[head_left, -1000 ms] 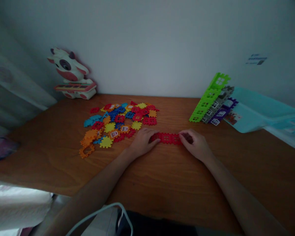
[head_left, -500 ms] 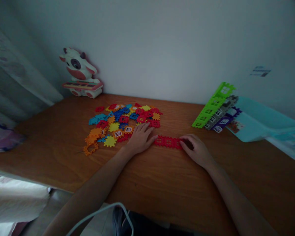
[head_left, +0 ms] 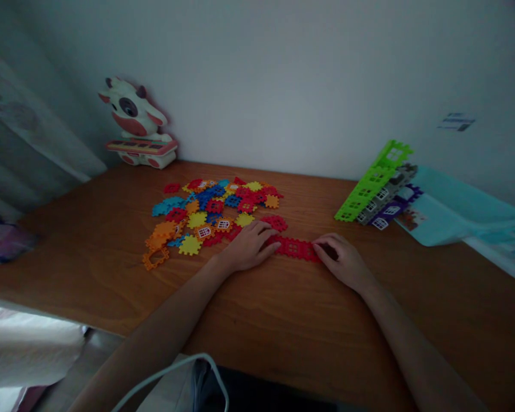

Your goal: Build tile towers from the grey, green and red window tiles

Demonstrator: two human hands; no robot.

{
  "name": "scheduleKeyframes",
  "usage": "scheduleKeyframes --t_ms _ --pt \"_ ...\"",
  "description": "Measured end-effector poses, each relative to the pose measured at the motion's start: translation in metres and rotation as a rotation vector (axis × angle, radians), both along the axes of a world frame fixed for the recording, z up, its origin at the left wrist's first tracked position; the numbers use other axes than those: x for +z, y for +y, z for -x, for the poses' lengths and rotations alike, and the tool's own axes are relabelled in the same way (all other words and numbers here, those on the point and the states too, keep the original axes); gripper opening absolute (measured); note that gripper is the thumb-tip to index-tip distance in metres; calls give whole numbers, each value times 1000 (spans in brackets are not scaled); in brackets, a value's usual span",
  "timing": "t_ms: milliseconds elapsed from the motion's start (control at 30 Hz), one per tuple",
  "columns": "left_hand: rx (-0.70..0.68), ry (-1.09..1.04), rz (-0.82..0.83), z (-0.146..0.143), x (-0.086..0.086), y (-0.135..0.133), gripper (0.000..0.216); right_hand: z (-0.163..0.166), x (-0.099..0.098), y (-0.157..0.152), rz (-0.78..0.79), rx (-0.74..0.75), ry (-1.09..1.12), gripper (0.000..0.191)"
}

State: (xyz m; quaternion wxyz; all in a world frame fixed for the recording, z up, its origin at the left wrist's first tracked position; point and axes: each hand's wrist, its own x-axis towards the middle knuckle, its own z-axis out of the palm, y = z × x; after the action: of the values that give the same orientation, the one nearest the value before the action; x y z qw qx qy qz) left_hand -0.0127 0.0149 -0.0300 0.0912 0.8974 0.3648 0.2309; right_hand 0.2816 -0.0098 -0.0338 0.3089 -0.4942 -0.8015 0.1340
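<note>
A strip of red interlocking window pieces lies flat on the table in front of me. At its right end my right hand is closed, thumb and forefinger pinching the edge. My left hand covers the strip's left end, with its fingers bent over it and the thumb along its near edge. Just beyond the left fingertips lies a loose red notched piece. A spread pile of notched plastic pieces in yellow, orange, blue and red reaches left and back from that hand.
Joined strips in green, grey and purple lean at the back right, against a pale blue plastic bin. A cow-shaped toy keyboard stands at the back left by the wall. A white cable crosses low in front.
My left hand has shifted slightly right, its fingers drawing in from the pile to the strip's left end. The loose red piece has turned and slid right. My right hand keeps its pinch.
</note>
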Motion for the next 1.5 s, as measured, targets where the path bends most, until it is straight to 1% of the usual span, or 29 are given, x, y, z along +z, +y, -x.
scheduleKeyframes --t_ms 100,233,400,533,633,700,733,800,867,933,1033,1167,1233,1300,1367,1433,1500 --pt "-5 15 -2 -2 -3 -2 47 1 0 -1 25 -4 -7 20" --pt "-4 31 19 -3 -3 -2 45 1 -1 -1 34 26 -39 24" --pt "-109 -6 54 -3 4 -4 38 -3 0 -2 84 100 -54 22" --pt "-215 11 86 -6 7 -7 36 -1 4 -4 114 157 -56 16" --pt "-304 17 125 -7 7 -7 38 2 6 -6 116 102 -28 20" --pt "-327 -10 149 -7 6 -6 39 4 6 -6 102 59 -9 23" --pt "-308 -39 154 -7 5 -5 40 4 7 -6 91 54 -12 27" --pt "-213 -105 148 -8 2 -2 39 4 6 -7 66 77 -49 32" --pt "-95 -130 129 -9 -2 2 36 5 6 -7 50 93 -86 30" --pt "-27 -107 116 -10 -6 5 35 7 6 -7 52 70 -79 26" --pt "27 -105 92 -12 -11 7 30 11 5 -6 71 -8 -48 24" --pt "89 -143 78 -13 -13 7 25 14 2 -5 103 -85 -11 30" --pt "110 -145 76 -13 -14 6 27 12 1 -5 123 -82 -3 38" --pt "152 -135 65 -13 -15 5 39 10 1 -5 142 -51 -27 44" --pt "188 -113 68 -12 -17 4 50 8 2 -4 162 -20 -45 46" --pt "192 -102 96 -11 -17 5 50 6 4 -4 185 -9 -33 46" --pt "175 -122 132 -11 -16 6 45 5 4 -4 204 -27 11 45"
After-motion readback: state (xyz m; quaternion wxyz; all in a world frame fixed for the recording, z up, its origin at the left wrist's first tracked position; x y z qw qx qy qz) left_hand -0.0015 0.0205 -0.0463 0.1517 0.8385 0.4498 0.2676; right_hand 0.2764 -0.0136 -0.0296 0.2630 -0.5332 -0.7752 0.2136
